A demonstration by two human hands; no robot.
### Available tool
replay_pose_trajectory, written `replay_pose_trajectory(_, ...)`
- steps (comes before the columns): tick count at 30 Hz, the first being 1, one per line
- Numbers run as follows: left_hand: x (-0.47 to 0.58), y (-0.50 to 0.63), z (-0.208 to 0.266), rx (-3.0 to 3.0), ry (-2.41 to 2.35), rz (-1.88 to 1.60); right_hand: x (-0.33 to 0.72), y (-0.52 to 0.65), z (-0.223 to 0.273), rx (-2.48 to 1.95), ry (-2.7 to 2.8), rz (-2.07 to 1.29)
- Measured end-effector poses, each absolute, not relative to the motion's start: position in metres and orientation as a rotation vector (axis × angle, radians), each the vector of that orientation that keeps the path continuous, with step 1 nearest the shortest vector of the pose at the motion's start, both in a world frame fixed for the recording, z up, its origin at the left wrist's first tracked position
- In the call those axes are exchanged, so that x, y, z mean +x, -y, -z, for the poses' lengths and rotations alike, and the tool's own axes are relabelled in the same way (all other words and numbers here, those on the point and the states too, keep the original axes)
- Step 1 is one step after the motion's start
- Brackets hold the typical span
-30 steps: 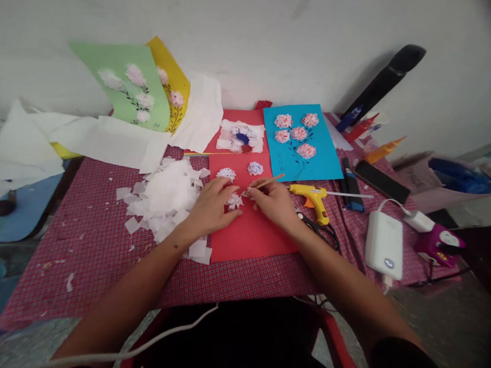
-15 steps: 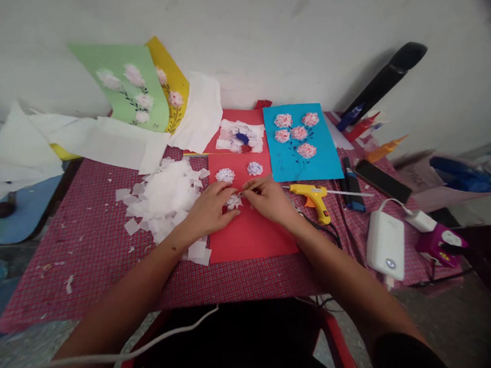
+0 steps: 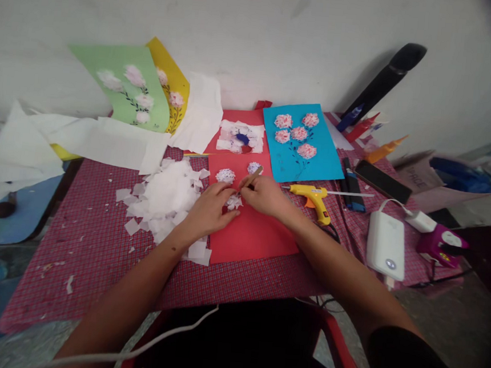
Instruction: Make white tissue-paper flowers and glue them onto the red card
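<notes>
On a red sheet of card [image 3: 258, 236] sits a partly built white paper flower [image 3: 234, 202] of small crumpled tissue pieces. My left hand [image 3: 209, 209] grips it from the left, index finger behind it and thumb in front. My right hand [image 3: 265, 196] pinches a short brown stick [image 3: 253, 176], its lower end down at the flower; the tip is too small to make out. Two finished white flowers with purple specks, a left one [image 3: 225, 175] and a right one [image 3: 254, 167], stand farther back on the card; the right one is partly hidden behind the stick.
Cut tissue squares [image 3: 169, 194] lie heaped at left. To the right are a yellow glue gun [image 3: 313, 197], a phone [image 3: 383, 180] and a white power bank [image 3: 386, 245]. Behind stand a blue card with flowers [image 3: 326, 151] and a paint-stained tissue [image 3: 227, 142].
The stick in my right hand has tipped more upright, its top now showing above my fingers before the right flower. My left hand and the paper flower stay in place.
</notes>
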State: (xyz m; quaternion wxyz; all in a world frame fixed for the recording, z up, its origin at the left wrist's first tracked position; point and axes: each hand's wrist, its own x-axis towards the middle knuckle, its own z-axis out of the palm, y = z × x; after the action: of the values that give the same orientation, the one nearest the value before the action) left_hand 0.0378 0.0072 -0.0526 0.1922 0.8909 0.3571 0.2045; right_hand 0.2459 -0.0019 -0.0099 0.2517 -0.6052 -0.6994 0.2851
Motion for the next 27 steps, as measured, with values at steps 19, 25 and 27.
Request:
replay_pose_trajectory(19,0.038,-0.008,0.054,2.467,-0.996,-0.589,0.246,-0.003,0.016,-1.485,2.016,-0.741)
replay_pose_trajectory(25,0.038,-0.008,0.054,2.465,-1.002,-0.587,0.244,-0.003,0.012,-1.517,2.025,-0.774)
replay_pose_trajectory(27,0.038,-0.008,0.054,2.463,-1.003,-0.588,0.243,-0.005,0.011,-1.523,2.040,-0.769)
